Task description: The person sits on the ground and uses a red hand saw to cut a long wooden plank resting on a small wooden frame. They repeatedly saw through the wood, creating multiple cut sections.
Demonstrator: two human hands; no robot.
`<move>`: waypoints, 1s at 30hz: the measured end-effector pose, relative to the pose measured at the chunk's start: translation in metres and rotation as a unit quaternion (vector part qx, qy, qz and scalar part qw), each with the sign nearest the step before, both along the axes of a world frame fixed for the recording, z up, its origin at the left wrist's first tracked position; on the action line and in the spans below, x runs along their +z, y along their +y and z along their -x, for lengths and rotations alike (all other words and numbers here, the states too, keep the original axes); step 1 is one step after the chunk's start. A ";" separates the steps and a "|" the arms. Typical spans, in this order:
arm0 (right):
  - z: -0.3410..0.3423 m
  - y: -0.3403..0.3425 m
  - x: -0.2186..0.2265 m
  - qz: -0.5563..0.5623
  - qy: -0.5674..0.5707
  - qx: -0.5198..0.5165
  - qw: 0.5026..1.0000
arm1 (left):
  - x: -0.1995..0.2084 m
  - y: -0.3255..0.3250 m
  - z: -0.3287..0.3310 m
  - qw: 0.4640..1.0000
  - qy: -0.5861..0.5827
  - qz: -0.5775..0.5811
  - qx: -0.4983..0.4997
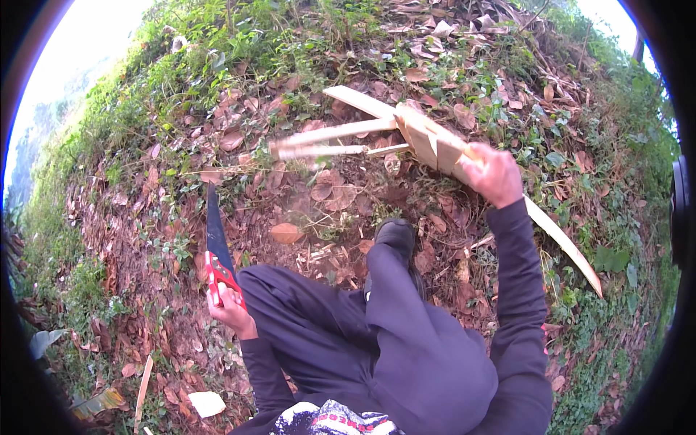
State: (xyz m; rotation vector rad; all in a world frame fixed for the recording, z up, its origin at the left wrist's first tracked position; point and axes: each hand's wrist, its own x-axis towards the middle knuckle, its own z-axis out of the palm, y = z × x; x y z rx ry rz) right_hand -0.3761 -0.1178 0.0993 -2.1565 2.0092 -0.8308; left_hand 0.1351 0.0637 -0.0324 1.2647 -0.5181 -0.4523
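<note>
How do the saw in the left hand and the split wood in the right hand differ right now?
The saw is dark-bladed with a red handle; the split wood is pale tan. The saw is one flat blade pointing away over the leaf litter; the split wood fans out into several strips. The left hand holds the saw low beside the leg; the right hand holds the wood farther out. Both are long, thin and gripped one-handed.

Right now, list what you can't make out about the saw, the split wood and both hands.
- Saw: head view; teeth too small to see, handle mostly covered by the left hand.
- Split wood: its thin left strips are motion-blurred; the right hand covers the gripped stretch.
- Right hand: only its back shows, fingers wrapped out of sight.
- Ground under the legs: hidden by dark trousers.
</note>
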 end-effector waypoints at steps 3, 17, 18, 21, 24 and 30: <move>0.024 -0.038 0.015 0.006 0.069 0.053 0.996 | 0.003 -0.005 0.003 1.000 0.012 0.001 -0.002; 0.014 -0.095 0.099 -0.197 0.010 -0.016 0.980 | 0.005 -0.015 -0.027 0.997 -0.046 0.007 -0.067; 0.021 -0.104 0.083 -0.228 0.014 -0.026 0.973 | 0.002 -0.025 -0.029 0.995 -0.055 0.009 -0.086; 0.033 -0.146 0.005 -0.219 0.019 -0.017 0.975 | -0.024 -0.065 -0.061 0.969 -0.228 -0.036 -0.086; 0.013 -0.140 0.006 -0.234 0.000 -0.046 0.971 | -0.014 -0.098 -0.056 0.859 -0.485 -0.132 -0.095; -0.004 -0.125 -0.011 -0.130 -0.075 -0.017 0.989 | -0.057 -0.124 -0.119 0.598 -0.691 -0.327 -0.241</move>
